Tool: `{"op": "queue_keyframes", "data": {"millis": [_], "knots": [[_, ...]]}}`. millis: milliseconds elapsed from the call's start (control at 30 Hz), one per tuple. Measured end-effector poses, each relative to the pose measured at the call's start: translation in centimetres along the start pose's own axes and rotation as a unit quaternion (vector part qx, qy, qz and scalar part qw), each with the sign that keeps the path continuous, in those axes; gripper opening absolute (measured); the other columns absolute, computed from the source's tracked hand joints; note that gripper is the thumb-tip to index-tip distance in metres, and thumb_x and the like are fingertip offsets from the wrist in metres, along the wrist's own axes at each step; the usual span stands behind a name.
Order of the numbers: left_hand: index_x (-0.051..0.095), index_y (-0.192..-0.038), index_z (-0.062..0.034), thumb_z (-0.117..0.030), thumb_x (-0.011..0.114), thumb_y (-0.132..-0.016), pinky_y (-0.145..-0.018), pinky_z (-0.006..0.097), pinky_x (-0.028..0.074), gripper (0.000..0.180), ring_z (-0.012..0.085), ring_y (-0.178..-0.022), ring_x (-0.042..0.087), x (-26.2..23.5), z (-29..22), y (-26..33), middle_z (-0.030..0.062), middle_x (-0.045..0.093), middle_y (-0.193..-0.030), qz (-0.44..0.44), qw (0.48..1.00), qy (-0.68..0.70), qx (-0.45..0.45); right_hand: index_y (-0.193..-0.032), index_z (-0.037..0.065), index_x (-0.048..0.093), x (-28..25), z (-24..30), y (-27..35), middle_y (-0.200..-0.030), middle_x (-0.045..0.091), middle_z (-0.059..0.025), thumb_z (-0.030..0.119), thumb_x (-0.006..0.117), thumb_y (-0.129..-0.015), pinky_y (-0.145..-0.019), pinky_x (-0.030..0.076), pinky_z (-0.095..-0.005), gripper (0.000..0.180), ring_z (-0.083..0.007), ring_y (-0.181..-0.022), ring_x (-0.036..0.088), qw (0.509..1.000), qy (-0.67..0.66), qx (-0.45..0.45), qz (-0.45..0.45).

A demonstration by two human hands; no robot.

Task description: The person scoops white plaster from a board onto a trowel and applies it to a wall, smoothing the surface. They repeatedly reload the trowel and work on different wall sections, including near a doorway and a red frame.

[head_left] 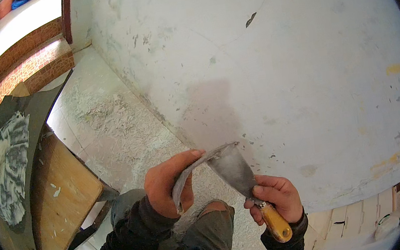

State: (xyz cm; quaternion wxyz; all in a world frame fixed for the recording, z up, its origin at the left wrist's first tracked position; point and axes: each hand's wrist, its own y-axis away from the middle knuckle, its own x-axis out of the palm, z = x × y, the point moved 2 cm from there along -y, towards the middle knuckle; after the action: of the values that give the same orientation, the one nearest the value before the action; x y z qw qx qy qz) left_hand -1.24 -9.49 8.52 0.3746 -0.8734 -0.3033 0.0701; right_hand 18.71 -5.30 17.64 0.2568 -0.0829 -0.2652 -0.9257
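In my right hand (282,192) is a putty knife (236,169) with a yellow handle and a wide grey blade dusted with pale powder. The fingers pinch it where blade meets handle, so the handle end points down toward me. My left hand (160,184) is wrapped round a thin, bent grey sheet (182,177), whose material I cannot make out. The sheet's far end meets the top edge of the blade. Both hands are above my knees, in front of the wall (305,87), which is pale with scraped patches and dark chips.
Flakes and dust (114,120) cover the floor along the wall's foot. To the left stands a wooden stool or bench (65,186), beside a dark board (40,107) smeared with white paste (10,168). Tiled steps (28,71) lead to a bright doorway at the upper left.
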Motion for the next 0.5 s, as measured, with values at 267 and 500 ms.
{"op": "queue_keyframes", "data": {"millis": [267,500], "knots": [[0.050,-0.112,-0.0003,-0.001,0.049,-0.093,-0.074,0.037,0.055,0.019,0.0285,-0.087,0.068,-0.14,0.47,0.02,0.0257,0.066,-0.095,0.030,0.997,0.061,0.029,-0.116,-0.008,0.055,-0.66,-0.01,0.08,-0.075,0.063,-0.0190,0.003,0.051,-0.090,-0.041,0.047,-0.0282,0.028,-0.0180,-0.050,0.058,0.998,-0.056,0.005,0.010],[0.055,-0.110,-0.0003,0.015,0.052,-0.077,-0.077,0.036,0.054,0.036,0.0330,-0.090,0.068,-0.01,0.75,0.04,0.0256,0.065,-0.100,-0.001,0.994,0.104,0.041,-0.115,-0.008,0.056,-0.64,-0.53,-0.01,-0.076,0.063,-0.0202,0.005,0.053,-0.089,-0.040,0.045,-0.0272,0.029,-0.0179,-0.047,0.057,0.992,-0.118,-0.002,0.040]]}}
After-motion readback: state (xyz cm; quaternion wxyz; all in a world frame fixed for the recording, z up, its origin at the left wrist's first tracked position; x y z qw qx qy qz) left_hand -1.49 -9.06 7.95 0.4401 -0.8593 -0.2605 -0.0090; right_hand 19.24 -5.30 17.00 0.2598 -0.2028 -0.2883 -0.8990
